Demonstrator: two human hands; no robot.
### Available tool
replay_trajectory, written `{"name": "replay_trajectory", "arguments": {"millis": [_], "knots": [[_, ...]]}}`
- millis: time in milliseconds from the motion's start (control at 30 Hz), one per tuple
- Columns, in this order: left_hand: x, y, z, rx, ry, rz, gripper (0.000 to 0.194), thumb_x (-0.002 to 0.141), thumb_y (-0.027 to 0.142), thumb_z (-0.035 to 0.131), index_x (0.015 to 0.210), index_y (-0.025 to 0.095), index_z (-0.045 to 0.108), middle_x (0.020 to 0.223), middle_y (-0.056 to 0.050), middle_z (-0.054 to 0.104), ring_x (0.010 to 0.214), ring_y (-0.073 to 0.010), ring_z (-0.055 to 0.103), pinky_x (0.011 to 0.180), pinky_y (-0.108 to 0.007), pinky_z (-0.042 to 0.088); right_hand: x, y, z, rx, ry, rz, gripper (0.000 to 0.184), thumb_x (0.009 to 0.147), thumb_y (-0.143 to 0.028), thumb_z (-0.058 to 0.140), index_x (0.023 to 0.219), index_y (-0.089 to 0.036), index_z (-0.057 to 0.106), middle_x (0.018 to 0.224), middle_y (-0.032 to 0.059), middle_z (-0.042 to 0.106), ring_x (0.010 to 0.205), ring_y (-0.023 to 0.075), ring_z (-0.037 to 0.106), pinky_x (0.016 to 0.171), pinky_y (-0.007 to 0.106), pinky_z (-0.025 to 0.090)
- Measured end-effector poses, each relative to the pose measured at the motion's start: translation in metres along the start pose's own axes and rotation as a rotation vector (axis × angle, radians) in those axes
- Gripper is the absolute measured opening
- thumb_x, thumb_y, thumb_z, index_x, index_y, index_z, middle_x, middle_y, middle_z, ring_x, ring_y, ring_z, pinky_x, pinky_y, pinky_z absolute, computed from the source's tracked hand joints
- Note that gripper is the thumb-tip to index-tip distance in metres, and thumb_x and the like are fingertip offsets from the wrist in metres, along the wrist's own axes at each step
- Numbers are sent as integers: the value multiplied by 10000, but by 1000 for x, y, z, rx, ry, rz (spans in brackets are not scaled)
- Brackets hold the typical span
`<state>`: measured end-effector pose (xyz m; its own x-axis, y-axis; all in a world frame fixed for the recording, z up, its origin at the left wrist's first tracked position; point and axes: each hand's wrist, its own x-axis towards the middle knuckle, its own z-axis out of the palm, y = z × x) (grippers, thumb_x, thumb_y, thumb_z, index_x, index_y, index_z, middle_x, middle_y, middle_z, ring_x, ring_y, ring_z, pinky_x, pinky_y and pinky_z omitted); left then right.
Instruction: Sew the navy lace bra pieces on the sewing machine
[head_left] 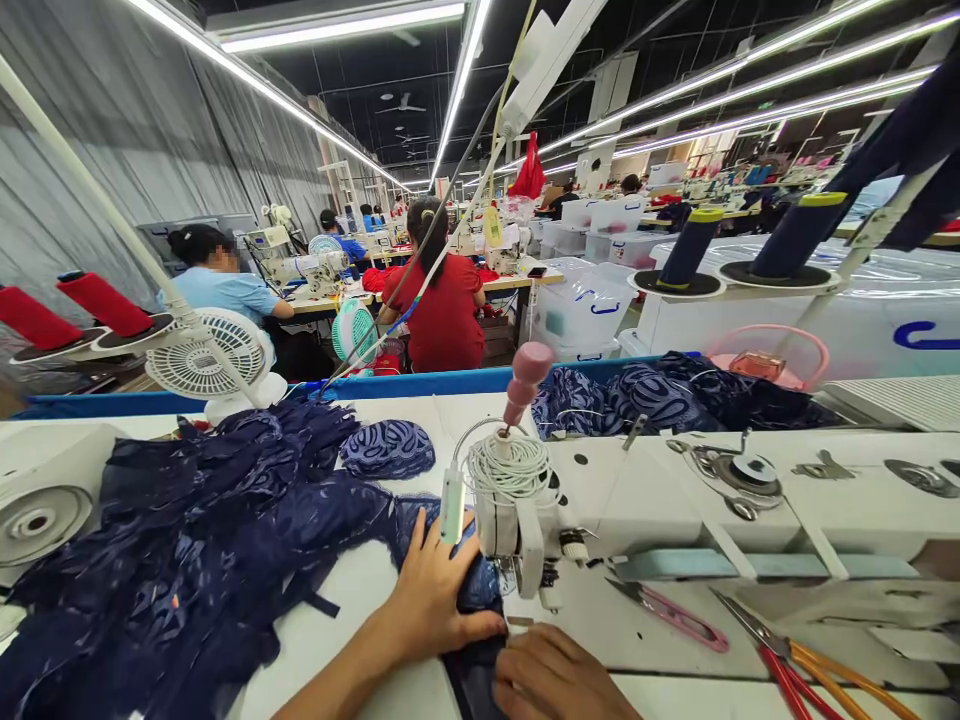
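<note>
A piece of navy lace fabric lies under the head of a white sewing machine. Spread flat across it, my left hand has its fingers apart just left of the needle area. My right hand is closed, fingers curled at the near edge of the fabric below the presser foot; its fingertips are partly hidden. Left of my hands, a heap of navy lace pieces joins the fabric under my palm. A patterned oval lace piece rests behind it.
Thread snips and orange-and-red-handled scissors lie on the right. A small white fan stands at the back left. Thread cones rise behind the machine. More navy lace lies beyond it. A person in red sits ahead.
</note>
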<state>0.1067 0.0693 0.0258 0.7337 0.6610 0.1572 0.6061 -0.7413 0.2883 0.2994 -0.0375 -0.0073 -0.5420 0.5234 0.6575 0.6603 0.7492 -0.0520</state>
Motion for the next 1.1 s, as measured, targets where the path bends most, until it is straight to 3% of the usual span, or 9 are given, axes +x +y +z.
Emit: {"name": "replay_trajectory", "arguments": {"millis": [133,233,300,400,633,767,867,1000,1100], "knots": [[1,3,-5,53,35,28,681,822,637,647,1370,259,507,1522,-146,419,1352,-374,423,1133,-675,260,-5,0,12,66,29,21,162,991,-126,500,954,-210,634,917,-28,715,868,114,636,998,287,445],[-14,18,6,162,222,6,494,875,453,664,1290,212,552,1318,-134,592,1175,-323,560,1074,-616,374,-12,-2,20,109,69,109,184,994,-128,484,939,-228,630,881,-38,719,825,111,647,960,277,475],[-26,28,17,231,374,96,277,945,287,550,1194,179,602,1088,-89,670,996,-259,617,996,-502,448,-16,-4,25,125,14,177,136,958,-128,535,929,-230,620,844,-36,711,808,117,654,905,255,502],[-39,34,30,330,481,223,301,978,137,371,1111,128,640,855,-54,667,775,-205,605,844,-389,467,-18,-6,27,118,-34,203,107,926,-130,575,931,-228,616,847,-26,706,809,125,660,879,248,515],[-38,27,33,351,467,189,341,1001,120,327,1163,136,626,926,-31,685,801,-184,602,936,-399,378,-3,-2,3,243,-54,204,190,1017,-224,447,957,-224,628,835,-4,699,775,141,644,797,260,515],[-36,26,33,295,452,157,316,972,132,383,1162,168,633,915,-23,679,806,-192,589,901,-393,375,6,14,-8,-68,-27,234,327,1028,-232,348,1215,-187,611,980,76,713,871,225,652,830,384,502],[-34,24,29,238,433,147,319,942,134,436,1198,184,620,1082,-34,685,1041,-207,591,1033,-386,328,8,22,-5,-249,-132,263,360,998,-239,381,1271,-167,605,940,116,707,872,296,638,766,442,495],[-29,19,19,252,322,211,357,911,98,454,1232,173,592,1224,-2,670,1240,-181,520,1231,-399,28,5,23,0,-300,-31,256,299,946,-156,424,1069,-150,696,775,113,655,770,274,604,729,422,458],[-25,15,15,252,254,203,407,887,74,458,1265,178,568,1252,10,664,1245,-174,531,1241,-407,-50,5,18,-4,-229,71,273,279,946,-127,436,871,-167,701,703,74,606,703,226,566,720,381,439]]}}
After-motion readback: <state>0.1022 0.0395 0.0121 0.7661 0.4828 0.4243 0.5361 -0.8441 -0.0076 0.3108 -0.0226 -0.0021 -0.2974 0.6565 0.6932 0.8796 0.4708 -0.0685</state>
